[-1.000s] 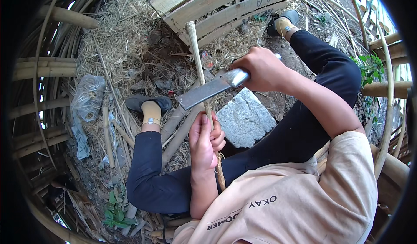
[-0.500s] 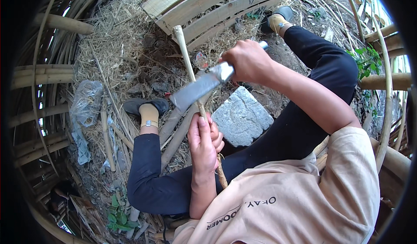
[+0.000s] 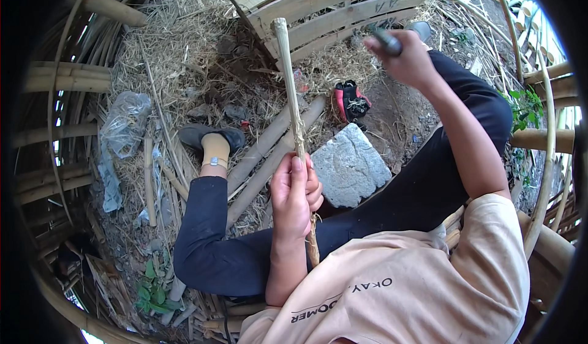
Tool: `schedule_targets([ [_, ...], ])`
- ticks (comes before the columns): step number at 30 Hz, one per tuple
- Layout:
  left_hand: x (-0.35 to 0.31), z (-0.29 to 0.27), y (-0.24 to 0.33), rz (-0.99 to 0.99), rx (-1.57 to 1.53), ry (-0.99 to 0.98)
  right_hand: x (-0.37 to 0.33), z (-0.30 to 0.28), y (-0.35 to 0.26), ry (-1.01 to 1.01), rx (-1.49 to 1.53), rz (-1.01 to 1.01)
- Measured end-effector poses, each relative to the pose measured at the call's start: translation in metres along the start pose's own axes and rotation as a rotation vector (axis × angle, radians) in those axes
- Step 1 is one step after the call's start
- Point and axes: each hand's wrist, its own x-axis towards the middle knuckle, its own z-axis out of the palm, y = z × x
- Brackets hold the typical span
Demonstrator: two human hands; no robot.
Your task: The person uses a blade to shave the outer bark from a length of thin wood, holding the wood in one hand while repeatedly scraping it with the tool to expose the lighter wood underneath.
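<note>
My left hand (image 3: 297,191) is closed round a peeled wooden stick (image 3: 290,81), which stands up and leans slightly left. Its pale upper part is bare; rougher bark shows on the lower end, below my fist and near the shirt. My right hand (image 3: 407,59) is raised at the upper right, apart from the stick, with its fingers wrapped round the large knife (image 3: 388,43). Only a dark, blurred piece of the knife shows; its blade cannot be made out. A flat grey stone block (image 3: 352,166) lies between my legs, just right of my left hand.
A red and black glove (image 3: 350,101) lies beyond the stone. Past it stands a slatted wooden crate (image 3: 331,29). Bamboo poles (image 3: 266,142) lie near my left foot. A clear plastic bag (image 3: 125,123) rests on straw at left. Bamboo walls surround the place.
My right hand has swung up and right with the knife, away from the stick. The glove has come into sight. My left hand still grips the stick, now a bit more upright.
</note>
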Motion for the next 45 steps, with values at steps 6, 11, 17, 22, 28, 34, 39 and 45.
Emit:
schedule_targets([
  [6, 0.005, -0.009, -0.006, -0.006, 0.015, 0.046, -0.028, 0.029, -0.038, -0.319, -0.197, -0.444],
  [11, 0.004, 0.001, -0.009, -0.041, 0.019, 0.04, -0.032, 0.038, -0.03, -0.348, -0.27, -0.371],
  [17, 0.004, 0.002, -0.014, -0.048, 0.025, 0.032, -0.026, 0.047, -0.022, -0.364, -0.33, -0.345],
  [22, -0.002, 0.004, -0.007, -0.024, 0.011, 0.013, -0.033, 0.042, -0.029, -0.346, -0.201, -0.445],
  [28, 0.001, 0.002, -0.009, -0.022, 0.023, 0.013, -0.039, 0.039, -0.038, -0.403, -0.239, -0.363],
  [34, 0.003, 0.0, -0.01, -0.036, 0.011, 0.024, -0.037, 0.046, -0.025, -0.275, -0.158, -0.549],
  [39, 0.003, 0.0, -0.01, -0.037, 0.01, 0.011, -0.034, 0.05, -0.014, -0.322, 0.014, -0.711],
  [45, 0.002, -0.002, -0.007, -0.03, -0.003, 0.01, -0.039, 0.041, -0.032, -0.424, -0.076, -0.452],
])
